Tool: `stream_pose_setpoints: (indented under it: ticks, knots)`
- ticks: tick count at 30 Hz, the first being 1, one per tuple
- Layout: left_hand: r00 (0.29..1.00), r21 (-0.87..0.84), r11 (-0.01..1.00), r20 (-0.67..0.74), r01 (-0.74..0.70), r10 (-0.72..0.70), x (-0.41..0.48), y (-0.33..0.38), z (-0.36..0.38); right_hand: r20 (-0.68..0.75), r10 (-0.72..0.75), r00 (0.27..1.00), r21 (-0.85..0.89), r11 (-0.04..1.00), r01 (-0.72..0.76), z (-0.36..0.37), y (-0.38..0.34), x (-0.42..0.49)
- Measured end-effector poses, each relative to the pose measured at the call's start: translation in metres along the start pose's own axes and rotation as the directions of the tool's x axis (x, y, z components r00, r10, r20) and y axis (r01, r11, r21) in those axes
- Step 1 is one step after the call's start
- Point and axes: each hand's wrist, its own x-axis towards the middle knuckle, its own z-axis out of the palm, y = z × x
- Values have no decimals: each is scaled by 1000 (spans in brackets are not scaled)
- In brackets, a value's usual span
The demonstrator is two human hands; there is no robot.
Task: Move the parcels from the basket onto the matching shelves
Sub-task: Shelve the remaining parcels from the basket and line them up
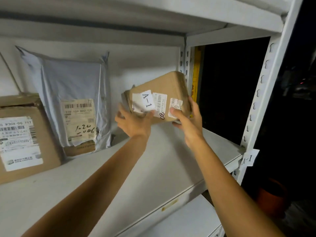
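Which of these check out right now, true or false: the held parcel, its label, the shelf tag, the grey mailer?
1. The left hand and right hand both hold the brown parcel. True.
2. The parcel's white label reads B-2. False: it reads A-1.
3. The shelf tag reads A-1. True.
4. The grey mailer lies flat on the shelf. False: it stands on edge, leaning backward.
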Motion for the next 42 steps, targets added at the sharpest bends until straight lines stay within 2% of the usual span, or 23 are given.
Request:
stream_pose_setpoints:
  ticks: [2,4,6,8,13,16,19,21,24,27,30,34,37,42]
  knots:
    - [955,90,952,76,-293,286,21,2,-2,34,-18,999,-30,999,19,-8,-1,6]
    - [894,199,877,196,-438,403,38,3,-2,76,-26,997,-37,999,29,-14,-1,12]
    - [857,191,849,272,-493,437,46,0,1,89,-38,995,-17,999,40,-15,3,20]
    - [855,179,852,286,-492,434,48,-4,4,96,-52,994,-18,998,54,-14,10,30]
    - [837,380,747,189,-545,514,55,-11,9,91,-37,995,-25,999,39,-8,30,55]
    - [876,474,748,123,-465,466,52,-20,10,131,5,991,-70,998,4,9,44,70]
    - [912,533,753,93,-385,400,42,-32,2,285,-10,958,-221,972,76,32,57,77]
    - [911,608,698,107,-377,399,34,-41,-5,349,-8,937,-311,942,123,43,67,80]
    - [867,690,560,210,-459,452,31,-48,-9,351,26,936,-375,920,115,50,77,86]
    - [876,755,486,244,-441,415,33,-50,-5,366,51,929,-409,906,112,50,82,91]
    - [898,777,477,256,-412,359,28,-52,-4,326,90,941,-468,880,77,49,84,89]
    - [905,750,514,286,-416,315,19,-47,-9,211,68,975,-589,805,71,48,77,81]
    - [936,721,597,257,-352,241,12,-40,-10,247,93,965,-566,821,65,51,71,68]
    - [930,728,579,293,-368,224,-2,-38,-24,325,213,921,-576,817,15,55,57,42]
